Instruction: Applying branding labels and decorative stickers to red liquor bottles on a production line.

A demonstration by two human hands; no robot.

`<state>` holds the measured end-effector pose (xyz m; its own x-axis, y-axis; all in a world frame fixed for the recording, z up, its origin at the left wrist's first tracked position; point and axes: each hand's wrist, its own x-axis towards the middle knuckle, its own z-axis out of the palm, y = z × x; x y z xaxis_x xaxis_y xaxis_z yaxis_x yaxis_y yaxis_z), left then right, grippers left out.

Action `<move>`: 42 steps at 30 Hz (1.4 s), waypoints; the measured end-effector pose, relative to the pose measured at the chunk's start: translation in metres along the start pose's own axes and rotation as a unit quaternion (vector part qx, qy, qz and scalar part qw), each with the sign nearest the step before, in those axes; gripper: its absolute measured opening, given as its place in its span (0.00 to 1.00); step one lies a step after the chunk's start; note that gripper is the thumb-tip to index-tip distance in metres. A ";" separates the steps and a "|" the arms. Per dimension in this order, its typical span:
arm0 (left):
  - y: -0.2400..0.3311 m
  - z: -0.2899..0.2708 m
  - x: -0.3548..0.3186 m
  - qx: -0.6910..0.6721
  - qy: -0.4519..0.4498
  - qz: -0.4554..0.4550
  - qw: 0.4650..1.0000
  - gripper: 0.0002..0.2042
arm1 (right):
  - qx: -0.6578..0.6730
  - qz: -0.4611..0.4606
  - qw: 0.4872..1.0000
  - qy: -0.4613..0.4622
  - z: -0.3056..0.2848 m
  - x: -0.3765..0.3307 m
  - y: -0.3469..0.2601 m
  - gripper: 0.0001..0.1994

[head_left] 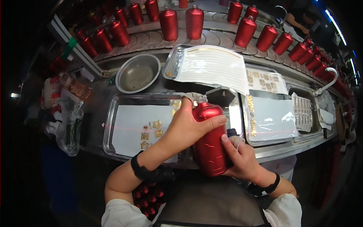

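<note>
A glossy red bottle (211, 147) tilts in front of my chest, its clear neck pointing away from me. My left hand (185, 126) is wrapped round its upper left side, thumb across the shoulder and wrapped fingertips by the neck. Lower down, my right hand (244, 160) grips the right side near the base, with a wrapping on a finger. Beneath my left forearm lies a steel tray (108, 130) holding a white sheet (126, 123) with several gold stickers (145, 136) on it. The bottle's far side is hidden.
Red bottles (194, 23) line a curved conveyor (211, 38) at the back. A metal bowl (138, 73), a striped sheet (211, 66) and another sticker tray (272, 143) surround the work area. A faucet (327, 80) stands right; a plastic bag (70, 128) lies left. A person (298, 26) is at far right.
</note>
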<state>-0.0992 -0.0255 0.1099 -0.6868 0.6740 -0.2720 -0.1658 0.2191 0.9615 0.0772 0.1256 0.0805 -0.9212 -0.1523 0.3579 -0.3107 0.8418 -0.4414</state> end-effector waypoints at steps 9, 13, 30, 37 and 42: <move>-0.031 0.044 0.026 0.139 -0.095 -0.016 0.985 0.42 | 0.026 0.130 0.990 0.054 0.019 -0.053 0.019 0.59; -0.031 0.043 0.034 0.153 -0.053 0.016 0.987 0.39 | 0.039 0.121 0.990 0.053 0.024 -0.050 0.035 0.60; -0.019 -0.083 0.122 0.207 0.186 0.173 0.945 0.09 | 0.294 0.342 0.890 0.063 -0.021 -0.055 0.103 0.40; 0.030 -0.194 0.278 0.324 0.464 0.258 0.783 0.29 | 0.240 0.344 0.898 0.131 -0.030 -0.044 0.127 0.30; 0.064 -0.204 0.365 0.346 0.511 0.269 0.739 0.38 | 0.144 0.316 0.917 0.195 -0.077 0.002 0.183 0.28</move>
<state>-0.5054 0.0908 0.0800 -0.7555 -0.0135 0.6550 0.4851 0.6604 0.5732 0.0368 0.3192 0.0641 -0.8028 0.5624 0.1983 0.1553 0.5183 -0.8410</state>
